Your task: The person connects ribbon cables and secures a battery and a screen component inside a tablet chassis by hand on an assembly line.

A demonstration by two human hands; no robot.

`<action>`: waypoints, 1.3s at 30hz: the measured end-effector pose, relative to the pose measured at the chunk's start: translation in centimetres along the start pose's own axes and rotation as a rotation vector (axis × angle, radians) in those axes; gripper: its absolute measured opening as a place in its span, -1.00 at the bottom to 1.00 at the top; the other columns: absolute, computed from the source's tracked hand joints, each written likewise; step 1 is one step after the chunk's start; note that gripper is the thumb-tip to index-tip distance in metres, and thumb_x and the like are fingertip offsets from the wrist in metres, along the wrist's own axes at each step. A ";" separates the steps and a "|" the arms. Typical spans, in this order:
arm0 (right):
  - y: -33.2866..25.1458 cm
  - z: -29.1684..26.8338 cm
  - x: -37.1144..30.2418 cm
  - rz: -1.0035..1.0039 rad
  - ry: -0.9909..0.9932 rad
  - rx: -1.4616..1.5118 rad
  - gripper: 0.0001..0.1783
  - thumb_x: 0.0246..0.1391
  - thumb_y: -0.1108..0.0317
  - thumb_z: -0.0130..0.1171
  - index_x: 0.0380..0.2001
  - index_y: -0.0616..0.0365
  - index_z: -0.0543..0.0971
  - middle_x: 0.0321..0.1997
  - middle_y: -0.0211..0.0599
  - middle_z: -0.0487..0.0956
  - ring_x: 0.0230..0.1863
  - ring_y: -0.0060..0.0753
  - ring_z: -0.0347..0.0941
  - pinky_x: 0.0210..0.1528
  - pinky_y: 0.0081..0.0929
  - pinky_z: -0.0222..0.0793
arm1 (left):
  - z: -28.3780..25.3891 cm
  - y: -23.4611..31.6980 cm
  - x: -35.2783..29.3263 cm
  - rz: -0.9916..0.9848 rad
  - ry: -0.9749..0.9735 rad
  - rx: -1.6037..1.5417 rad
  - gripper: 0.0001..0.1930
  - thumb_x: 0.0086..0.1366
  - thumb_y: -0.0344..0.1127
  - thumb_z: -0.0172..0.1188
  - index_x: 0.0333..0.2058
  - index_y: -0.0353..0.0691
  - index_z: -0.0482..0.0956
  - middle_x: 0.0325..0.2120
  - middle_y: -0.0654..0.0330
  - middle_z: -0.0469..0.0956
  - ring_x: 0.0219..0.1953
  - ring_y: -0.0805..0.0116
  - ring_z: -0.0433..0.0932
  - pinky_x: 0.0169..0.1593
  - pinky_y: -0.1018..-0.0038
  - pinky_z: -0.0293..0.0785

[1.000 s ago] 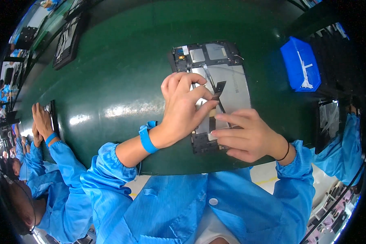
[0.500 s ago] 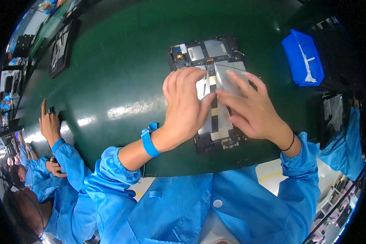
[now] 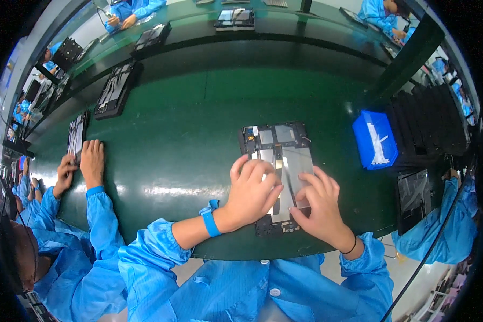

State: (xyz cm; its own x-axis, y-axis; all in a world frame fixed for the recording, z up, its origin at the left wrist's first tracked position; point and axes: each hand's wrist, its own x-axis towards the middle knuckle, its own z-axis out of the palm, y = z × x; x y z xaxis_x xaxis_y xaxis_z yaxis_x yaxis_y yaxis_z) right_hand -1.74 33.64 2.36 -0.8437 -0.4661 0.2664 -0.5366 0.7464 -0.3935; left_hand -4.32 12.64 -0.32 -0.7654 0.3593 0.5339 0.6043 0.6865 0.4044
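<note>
An opened tablet [image 3: 300, 155] with a black frame and grey battery plates lies on the green table, below both hands. A dark flat ribbon cable [image 3: 288, 183] with light patches runs down its middle, the lower part slanting right. My left hand [image 3: 252, 190], with a blue wrist strap, is over the tablet's left side. Its fingers are curled toward the thumb; anything between them is hidden. My right hand [image 3: 323, 209] is over the lower right side, thumb and fingers closing around the cable's lower part, though the exact contact is hard to see.
A blue bin [image 3: 374, 139] with white strips stands to the right, beside stacked black trays [image 3: 426, 126]. Another device [image 3: 413, 198] lies near the right edge. Farther left are a device on a black block [image 3: 115, 91] and a co-worker's hands [image 3: 91, 163] on another. A dark shelf edge crosses the back.
The view has shifted, showing more of the table's far side. My right fingers have drawn in, and the cable's lower part now slants right. The co-worker's hands have moved onto a device.
</note>
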 end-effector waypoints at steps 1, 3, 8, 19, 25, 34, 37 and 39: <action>0.0 0.1 -0.1 0.031 0.020 0.047 -0.71 -0.17 0.28 0.32 -0.36 0.04 0.47 0.13 -0.13 0.39 0.32 0.10 0.13 0.24 0.01 -0.04 | -0.1 0.3 -0.2 0.026 -0.029 0.031 -0.84 0.09 -0.23 0.27 -0.35 -0.05 0.55 -0.24 0.24 0.46 -0.04 0.20 0.39 0.24 0.02 0.06; 0.0 0.3 -0.4 0.029 0.055 0.064 -0.68 -0.18 0.31 0.33 -0.31 0.04 0.46 0.10 -0.17 0.39 0.29 0.05 0.17 0.23 -0.03 -0.02 | 0.0 1.1 -0.3 0.053 -0.015 0.031 -0.85 0.11 -0.20 0.27 -0.36 -0.04 0.56 -0.29 0.28 0.47 -0.09 0.25 0.43 0.24 0.02 0.07; -0.2 0.4 -0.9 0.025 0.074 0.063 -0.65 -0.19 0.36 0.33 -0.27 0.07 0.46 0.07 -0.18 0.40 0.24 0.00 0.22 0.21 -0.06 0.01 | 0.4 2.7 0.6 0.038 -0.076 0.012 -0.84 0.13 -0.16 0.27 -0.36 -0.04 0.57 -0.33 0.26 0.47 -0.12 0.25 0.43 0.25 0.05 0.06; -0.6 -1.9 -2.6 0.347 0.033 1.216 -0.51 0.08 0.56 0.06 0.11 0.17 0.28 0.46 -0.12 -0.09 0.46 -0.13 -0.07 0.38 -0.16 0.11 | 0.9 3.1 0.4 -0.077 -0.153 -0.249 -0.76 0.15 -0.23 0.25 -0.21 -0.11 0.52 -0.33 0.25 0.52 -0.09 0.19 0.44 0.27 0.04 0.04; 0.3 -1.6 -0.9 0.424 -0.034 1.415 -0.49 0.09 0.60 0.03 0.14 0.17 0.27 0.47 -0.13 -0.10 0.39 -0.20 0.08 0.27 -0.19 0.27 | 1.3 2.8 0.2 -0.119 -0.174 -0.291 -0.68 0.13 -0.28 0.28 -0.14 -0.13 0.46 -0.28 0.27 0.55 -0.05 0.22 0.46 0.29 0.08 0.01; 0.1 1.0 -2.2 0.296 0.155 1.354 -0.53 0.10 0.64 0.07 0.09 0.23 0.29 0.39 -0.12 0.11 0.22 -0.32 0.31 0.13 -0.35 0.38 | 0.9 3.0 0.2 -0.258 -0.101 -0.621 -0.45 0.09 -0.33 0.34 0.08 -0.17 0.41 -0.38 0.39 0.60 -0.14 0.33 0.54 0.28 0.16 0.01; 0.7 1.9 -3.0 0.400 0.088 1.230 -0.50 0.06 0.63 0.12 0.09 0.21 0.29 0.13 -0.19 0.43 0.09 -0.42 0.41 0.05 -0.46 0.38 | 0.7 3.1 0.2 -0.114 -0.064 -0.521 -0.62 0.07 -0.36 0.35 -0.08 -0.09 0.57 -0.40 0.40 0.59 -0.16 0.37 0.53 0.27 0.15 0.03; 0.6 1.8 -3.2 0.413 0.061 1.071 -0.52 0.03 0.62 0.15 0.05 0.20 0.33 -0.02 -0.24 0.50 0.03 -0.44 0.44 0.01 -0.48 0.38 | 0.6 3.2 0.3 0.044 -0.005 -0.485 -0.79 0.05 -0.38 0.35 -0.28 0.00 0.67 -0.39 0.42 0.59 -0.19 0.41 0.53 0.25 0.13 0.04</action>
State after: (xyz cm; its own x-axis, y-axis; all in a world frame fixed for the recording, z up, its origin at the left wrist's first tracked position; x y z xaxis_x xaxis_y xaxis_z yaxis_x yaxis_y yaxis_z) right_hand 0.61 34.77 -0.36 -0.9718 -0.2345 -0.0261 0.0180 0.0366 -0.9992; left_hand -2.71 15.29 0.69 -0.7374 0.3851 0.5549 0.6684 0.2978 0.6816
